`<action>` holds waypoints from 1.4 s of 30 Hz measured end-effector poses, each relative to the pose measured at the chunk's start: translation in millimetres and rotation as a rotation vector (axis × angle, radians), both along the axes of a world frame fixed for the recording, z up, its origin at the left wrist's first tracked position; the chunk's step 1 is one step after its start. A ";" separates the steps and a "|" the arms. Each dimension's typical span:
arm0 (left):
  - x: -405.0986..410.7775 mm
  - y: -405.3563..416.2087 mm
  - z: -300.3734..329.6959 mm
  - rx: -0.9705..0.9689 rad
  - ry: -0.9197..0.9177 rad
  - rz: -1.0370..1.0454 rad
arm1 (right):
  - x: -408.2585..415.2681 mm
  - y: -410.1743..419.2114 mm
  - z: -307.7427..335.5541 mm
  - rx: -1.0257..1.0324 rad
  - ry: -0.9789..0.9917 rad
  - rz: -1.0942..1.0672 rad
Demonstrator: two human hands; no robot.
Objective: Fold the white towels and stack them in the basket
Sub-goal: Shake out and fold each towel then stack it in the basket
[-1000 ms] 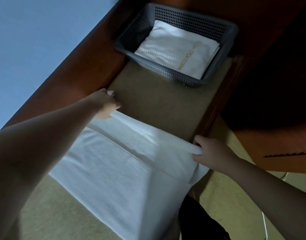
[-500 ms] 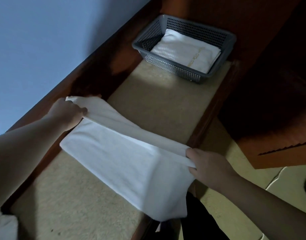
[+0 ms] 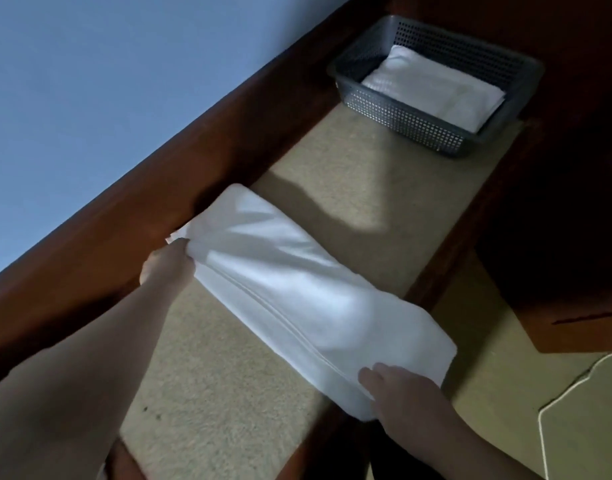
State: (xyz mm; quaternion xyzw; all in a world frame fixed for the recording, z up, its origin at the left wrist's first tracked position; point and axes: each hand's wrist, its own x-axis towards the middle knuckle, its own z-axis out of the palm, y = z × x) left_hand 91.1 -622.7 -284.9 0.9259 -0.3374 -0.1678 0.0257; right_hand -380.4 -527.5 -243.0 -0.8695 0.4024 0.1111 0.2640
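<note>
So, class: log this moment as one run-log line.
left hand: grips towel end | right hand: grips other end | basket: one folded towel

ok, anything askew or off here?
Slightly. The towel lies diagonally across the tan surface, its right end overhanging the front edge by the right hand; left hand holds the other end. The folded towel sits neatly in the basket.

Both forearms point(image 3: 72, 368) are bare, no sleeves visible.
</note>
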 end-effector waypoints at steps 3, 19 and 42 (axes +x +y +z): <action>-19.4 -4.4 1.1 -0.410 0.523 0.379 | 6.0 3.9 -14.1 0.030 0.004 -0.011; -6.3 -36.7 14.4 -0.904 0.920 0.846 | -21.2 46.2 -15.8 -0.163 -0.253 -0.041; -51.0 9.1 -17.7 -0.597 1.035 0.810 | -29.1 63.9 -37.8 -0.047 -0.248 -0.018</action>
